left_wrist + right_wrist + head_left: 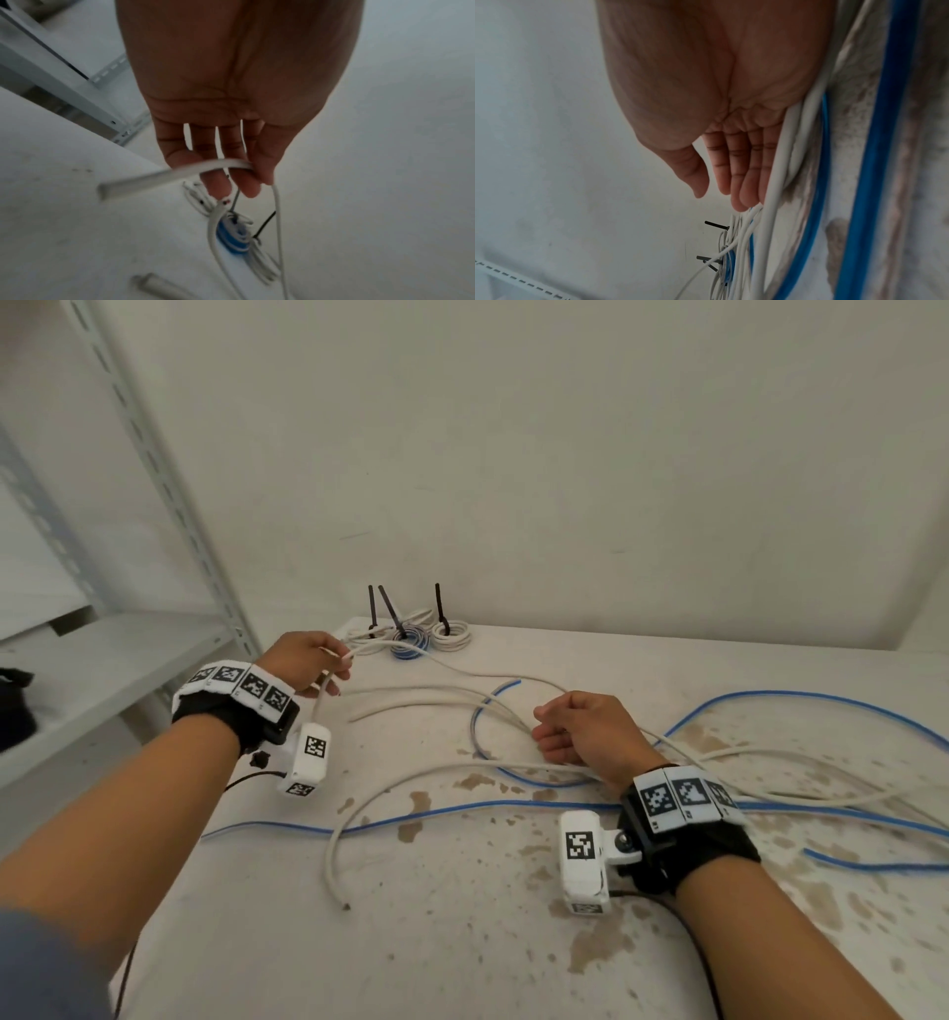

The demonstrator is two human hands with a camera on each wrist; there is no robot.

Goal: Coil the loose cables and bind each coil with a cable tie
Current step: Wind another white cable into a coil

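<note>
Several loose white cables and a long blue cable sprawl over a stained white table. My left hand is raised at the back left and pinches one white cable between thumb and fingers, the strand looping across them; its cut end hangs just below the fingertips. My right hand rests mid-table on the cable bundle, with relaxed, nearly straight fingers lying beside the white cables. At the back stand three bound coils, each with an upright black cable tie.
A grey metal shelf rack stands left of the table, with a black object on its shelf. A plain wall runs right behind the coils. More blue cable trails off to the right. One white cable end lies near the front.
</note>
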